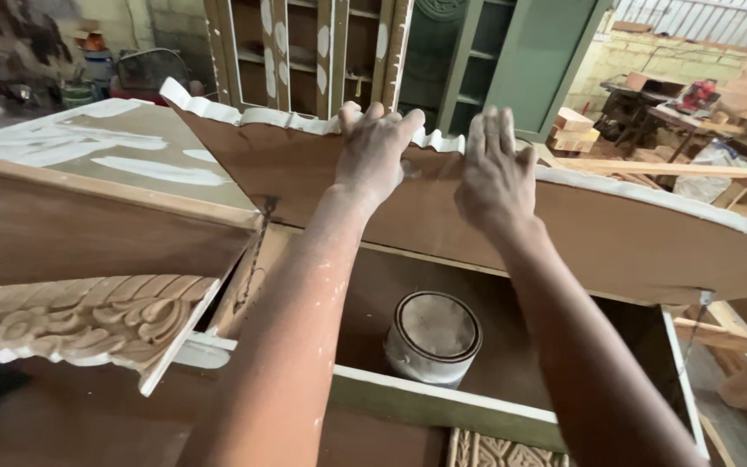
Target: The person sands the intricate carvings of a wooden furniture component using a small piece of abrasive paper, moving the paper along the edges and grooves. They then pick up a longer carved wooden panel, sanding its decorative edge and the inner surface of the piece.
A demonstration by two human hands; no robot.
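Note:
My left hand (373, 147) grips the scalloped white top edge of a long brown wooden panel (598, 238), fingers curled over the rim. My right hand (496, 173) lies flat against the same panel just to the right, fingers pointing up near the rim. The panel stands on edge across the back of an open wooden cabinet compartment (443, 406). Inside that compartment, below my forearms, stands a dusty round paint tin (432, 335) with its lid on. Both arms are speckled with white paint or dust.
A carved wooden moulding (79, 324) juts out at the left. A putty-smeared cabinet top (105, 151) lies behind it. Unfinished green and wood cabinets (365, 52) stand at the back. Timber, a workbench and tools (693, 99) crowd the right.

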